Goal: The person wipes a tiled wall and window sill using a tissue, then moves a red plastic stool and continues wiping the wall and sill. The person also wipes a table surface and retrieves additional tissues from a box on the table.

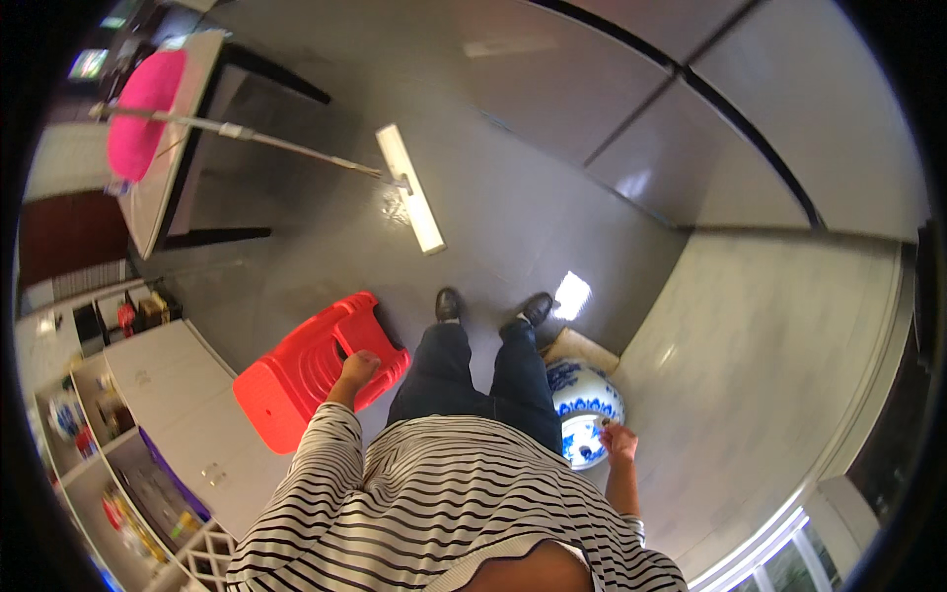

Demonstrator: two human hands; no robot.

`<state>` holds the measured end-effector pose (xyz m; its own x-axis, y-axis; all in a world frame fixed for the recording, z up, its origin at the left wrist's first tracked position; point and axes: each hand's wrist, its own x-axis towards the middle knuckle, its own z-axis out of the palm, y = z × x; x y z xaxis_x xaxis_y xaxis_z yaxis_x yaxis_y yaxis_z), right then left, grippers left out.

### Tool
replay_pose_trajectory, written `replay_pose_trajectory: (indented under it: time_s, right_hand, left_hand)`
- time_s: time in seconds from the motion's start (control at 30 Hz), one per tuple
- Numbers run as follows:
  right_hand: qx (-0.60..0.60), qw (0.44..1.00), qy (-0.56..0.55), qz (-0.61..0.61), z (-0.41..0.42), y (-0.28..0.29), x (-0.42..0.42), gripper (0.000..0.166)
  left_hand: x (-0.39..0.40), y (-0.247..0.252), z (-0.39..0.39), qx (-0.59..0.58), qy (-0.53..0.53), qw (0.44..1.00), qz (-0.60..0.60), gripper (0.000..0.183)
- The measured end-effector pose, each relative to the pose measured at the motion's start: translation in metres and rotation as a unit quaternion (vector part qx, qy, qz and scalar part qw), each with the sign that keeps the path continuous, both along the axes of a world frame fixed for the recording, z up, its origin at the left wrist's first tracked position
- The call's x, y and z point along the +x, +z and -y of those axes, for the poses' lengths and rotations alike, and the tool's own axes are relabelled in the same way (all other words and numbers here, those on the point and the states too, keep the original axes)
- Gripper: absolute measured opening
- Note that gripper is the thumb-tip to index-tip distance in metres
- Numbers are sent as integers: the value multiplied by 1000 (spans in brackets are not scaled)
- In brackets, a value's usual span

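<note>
My left hand (361,368) is at the red plastic stool (285,392), its fingers curled at the dark slot in the plastic. The stool is beside my left leg. On my other side, my right hand (620,442) hangs over the edge of a blue-and-white porcelain jar or garden stool (588,396). Its fingers are bent close to the top. Whether they touch the porcelain or hold something small cannot be told. Ahead on the floor lies the white head of a flat mop (411,189), its pole slanting up to the left against a table.
The table (177,133) at left bears a bright pink rounded object (148,115). White cabinets (177,392) with filled open shelves stand at lower left. Dark-trimmed panels (636,96) rise ahead on the right, beside a pale wall (762,355). The grey floor (325,200) looks shiny.
</note>
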<state>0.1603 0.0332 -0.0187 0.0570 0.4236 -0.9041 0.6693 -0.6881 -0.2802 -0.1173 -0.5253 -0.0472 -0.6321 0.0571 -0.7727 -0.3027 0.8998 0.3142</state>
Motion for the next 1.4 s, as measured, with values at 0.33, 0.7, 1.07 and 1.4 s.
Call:
replay_pose_trajectory:
  time_s: [0.33,0.7,1.07,1.4]
  right_hand:
    - [67,868,492,8,65,11,-46,10]
    - [15,776,626,-75,242,29,-255,18]
    - [9,630,768,-119,418,22,-420,26]
    - [97,479,872,-8,469,31,-614,33]
  left_hand:
    - [59,46,96,0,236,970,-54,27]
    - [106,126,189,-105,362,831,-409,24]
    - [203,61,264,-306,715,563,-279,29]
    - [138,52,389,-434,798,320,-269,33]
